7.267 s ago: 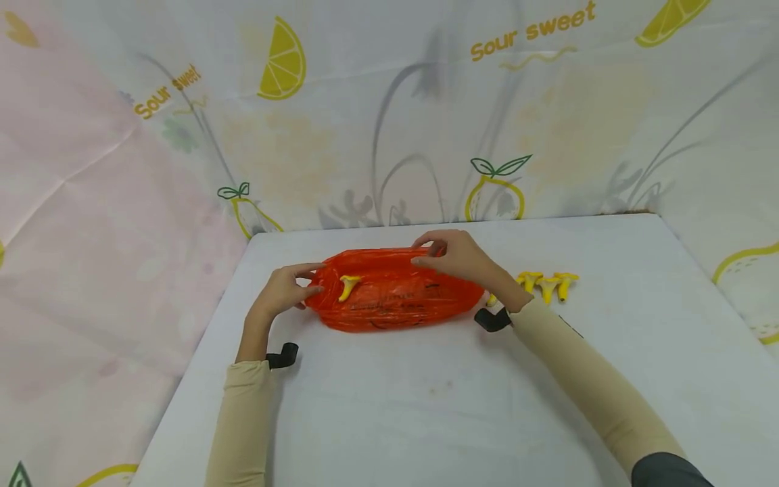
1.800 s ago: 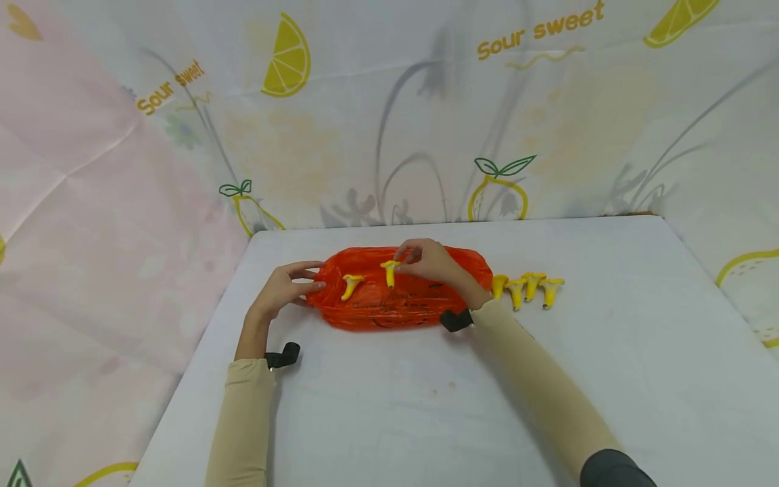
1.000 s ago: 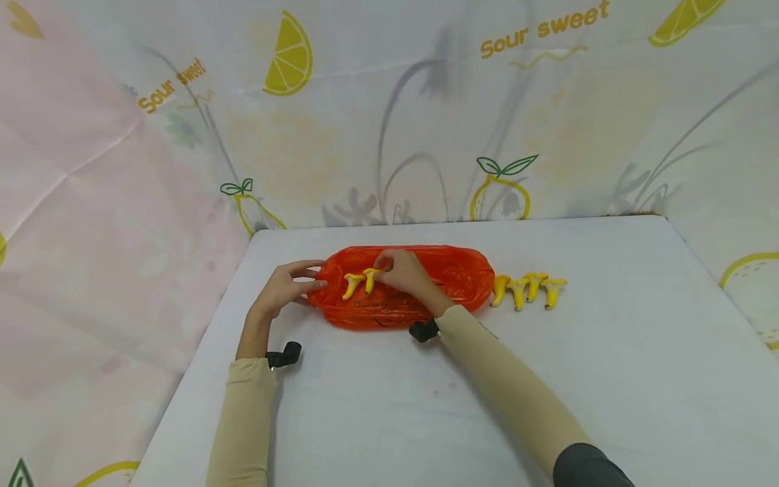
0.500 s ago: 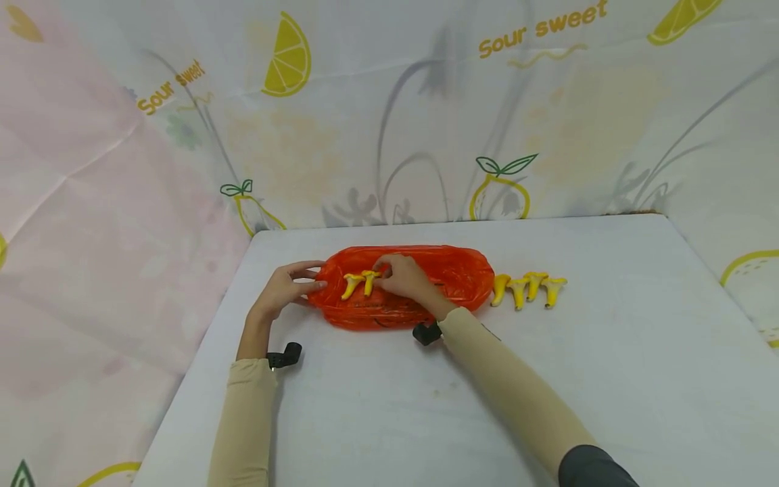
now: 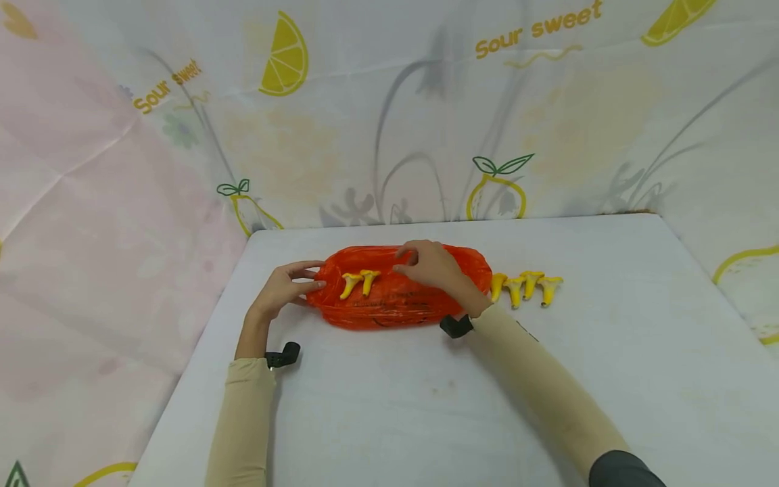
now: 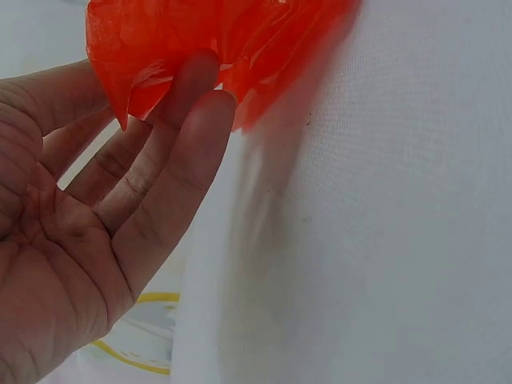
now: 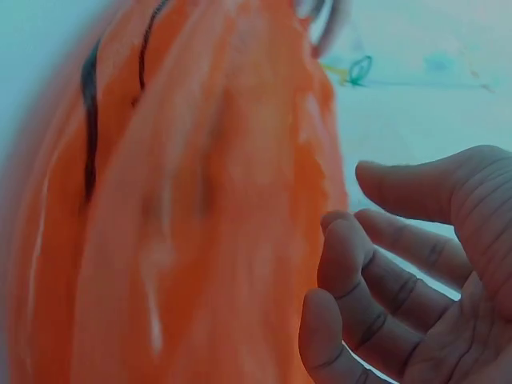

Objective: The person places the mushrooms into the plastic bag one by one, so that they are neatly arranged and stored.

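- Here the left hand [image 5: 282,287] is gripping the left end of the red plastic bag [image 5: 395,299], its fingertips pressing on the crinkled plastic in the left wrist view
- Over the middle of the bag, the right hand [image 5: 435,265] is hovering released, its thumb and curved fingers standing apart; whether a fingertip is brushing the plastic, I'm not able to tell
- The bag is lying lengthwise from left to right across the white table [image 5: 389,406]
- Two yellow mushrooms [image 5: 368,283] are resting side by side in its hollow, towards the left end, stems pointing to the person
- Four more mushrooms [image 5: 531,284] are sitting in a cluster on the table, just beside the bag's right end
- Behind it all, the pale backdrop [image 5: 341,135] is showing lemons and the words "Sour sweet"
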`<action>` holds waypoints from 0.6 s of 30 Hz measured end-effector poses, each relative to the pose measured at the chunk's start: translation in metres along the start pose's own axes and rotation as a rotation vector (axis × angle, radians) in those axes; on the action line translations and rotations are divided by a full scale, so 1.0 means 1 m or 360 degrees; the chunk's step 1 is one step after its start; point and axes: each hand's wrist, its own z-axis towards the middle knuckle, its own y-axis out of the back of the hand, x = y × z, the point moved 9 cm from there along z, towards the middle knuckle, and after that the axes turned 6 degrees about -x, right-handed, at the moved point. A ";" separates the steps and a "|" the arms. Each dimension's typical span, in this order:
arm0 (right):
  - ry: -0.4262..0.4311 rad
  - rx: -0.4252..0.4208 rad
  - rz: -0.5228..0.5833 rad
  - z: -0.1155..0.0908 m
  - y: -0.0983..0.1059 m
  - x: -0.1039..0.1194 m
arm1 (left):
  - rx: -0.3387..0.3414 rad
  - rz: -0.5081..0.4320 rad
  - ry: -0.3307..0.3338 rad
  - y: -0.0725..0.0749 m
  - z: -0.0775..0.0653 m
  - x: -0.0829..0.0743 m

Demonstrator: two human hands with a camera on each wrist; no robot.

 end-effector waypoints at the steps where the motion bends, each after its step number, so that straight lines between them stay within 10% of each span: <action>1: 0.0004 -0.0016 0.0014 -0.002 0.006 -0.001 | 0.0003 -0.0003 0.0003 0.000 0.000 0.000; 18: -0.0070 -0.0129 0.0059 -0.042 0.098 -0.050 | -0.0005 -0.0035 0.0066 0.000 -0.001 0.002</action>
